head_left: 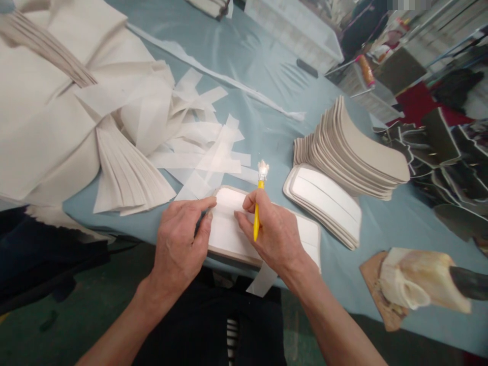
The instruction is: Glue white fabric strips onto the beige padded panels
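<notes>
A curved beige panel (229, 231) with a white face lies in front of me at the near table edge. My left hand (183, 231) is at its left end, thumb and forefinger closed on the edge. My right hand (272, 229) holds a yellow-handled brush (261, 195), its white, clotted bristles pointing away from me. The right fingertips rest on or just over the panel's face; exact contact is unclear. A thin whitish strip (263, 280) hangs past the near edge beneath my right wrist. Part of the panel is hidden by my right hand.
Several white-faced panels (324, 203) are stacked at right, before a leaning row of beige panels (354, 147). Loose pale strips (206, 152) and beige sheets (46, 112) spread leftward. A glue-crusted container (423, 277) stands near right. A white crate (297, 30) and roller (366, 71) are farther back.
</notes>
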`<state>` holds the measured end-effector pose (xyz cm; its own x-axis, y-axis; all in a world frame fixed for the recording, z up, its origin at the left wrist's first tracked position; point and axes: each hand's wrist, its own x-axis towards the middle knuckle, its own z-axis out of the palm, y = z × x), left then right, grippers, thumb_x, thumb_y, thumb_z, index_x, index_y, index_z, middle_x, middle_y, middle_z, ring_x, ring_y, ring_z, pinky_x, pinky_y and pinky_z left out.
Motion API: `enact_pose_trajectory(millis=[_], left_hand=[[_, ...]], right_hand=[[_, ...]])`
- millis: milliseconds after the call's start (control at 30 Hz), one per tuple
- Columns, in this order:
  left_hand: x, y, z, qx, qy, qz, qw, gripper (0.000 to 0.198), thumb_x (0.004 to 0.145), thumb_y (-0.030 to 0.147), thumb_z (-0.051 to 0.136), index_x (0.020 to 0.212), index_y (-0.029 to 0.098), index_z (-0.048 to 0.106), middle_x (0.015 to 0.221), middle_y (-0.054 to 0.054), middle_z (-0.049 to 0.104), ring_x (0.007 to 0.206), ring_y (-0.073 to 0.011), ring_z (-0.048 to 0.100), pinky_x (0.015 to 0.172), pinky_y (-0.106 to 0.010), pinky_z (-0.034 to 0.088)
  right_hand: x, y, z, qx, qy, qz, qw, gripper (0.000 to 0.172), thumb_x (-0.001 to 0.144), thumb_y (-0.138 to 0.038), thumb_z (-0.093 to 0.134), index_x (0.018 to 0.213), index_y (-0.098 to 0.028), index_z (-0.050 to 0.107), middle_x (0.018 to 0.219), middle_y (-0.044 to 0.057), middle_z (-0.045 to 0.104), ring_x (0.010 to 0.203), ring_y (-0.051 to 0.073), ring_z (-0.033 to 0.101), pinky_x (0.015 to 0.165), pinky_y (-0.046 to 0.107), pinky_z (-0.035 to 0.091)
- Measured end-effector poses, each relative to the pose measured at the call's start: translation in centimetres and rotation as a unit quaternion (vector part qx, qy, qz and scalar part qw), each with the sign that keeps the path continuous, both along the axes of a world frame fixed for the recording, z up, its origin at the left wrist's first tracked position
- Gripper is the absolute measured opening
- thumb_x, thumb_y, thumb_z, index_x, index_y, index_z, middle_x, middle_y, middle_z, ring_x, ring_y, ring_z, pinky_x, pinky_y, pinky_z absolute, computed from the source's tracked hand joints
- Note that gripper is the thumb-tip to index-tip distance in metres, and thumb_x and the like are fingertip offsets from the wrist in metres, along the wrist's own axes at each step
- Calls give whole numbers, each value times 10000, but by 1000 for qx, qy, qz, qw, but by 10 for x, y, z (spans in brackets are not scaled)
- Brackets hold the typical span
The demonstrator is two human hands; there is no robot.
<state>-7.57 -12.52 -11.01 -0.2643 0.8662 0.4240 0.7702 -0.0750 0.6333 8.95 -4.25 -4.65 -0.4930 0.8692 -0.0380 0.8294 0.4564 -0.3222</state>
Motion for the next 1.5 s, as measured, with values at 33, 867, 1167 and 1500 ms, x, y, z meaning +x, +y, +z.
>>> enact_pose_trajectory(millis=[33, 867, 1167, 1500], left_hand=[[-1, 1, 0, 0, 0, -8, 1000, 230, 996, 198, 529, 1167, 200, 682, 1089, -56, 772, 1050, -232, 677, 977, -381, 505], [-2, 9, 1, -49, 145, -48, 987, 243, 1002, 310, 519, 1072, 262, 746, 1102, -59, 759, 943, -284, 652, 819, -447, 478], [-4, 9, 0, -33, 195, -44, 979, 247, 1012, 345, 533, 1092, 227, 736, 1132, -60, 768, 962, -279, 670, 841, -419, 482], [-7, 11, -4, -23, 222, -41, 974, 279, 1009, 375, 512, 1132, 231, 717, 1178, -68, 759, 981, -300, 692, 866, -428, 511]], right_hand=[[0, 0, -1, 2, 3, 3, 1000, 120, 910, -301, 601, 991, -256, 524, 808, 11, 728, 705, 229, 677, 578, 264, 279], [71, -8, 9, 31, 35, -62, 997, 163, 928, -402, 612, 942, -254, 544, 709, -30, 651, 587, 178, 604, 592, 256, 322], [122, -5, 7, 51, 79, -129, 987, 211, 918, -423, 669, 946, -239, 570, 769, -17, 677, 660, 167, 641, 630, 244, 376], [154, -10, -29, 165, 68, -145, 973, 204, 972, -392, 659, 885, -217, 599, 740, -9, 673, 663, 137, 638, 639, 239, 379]])
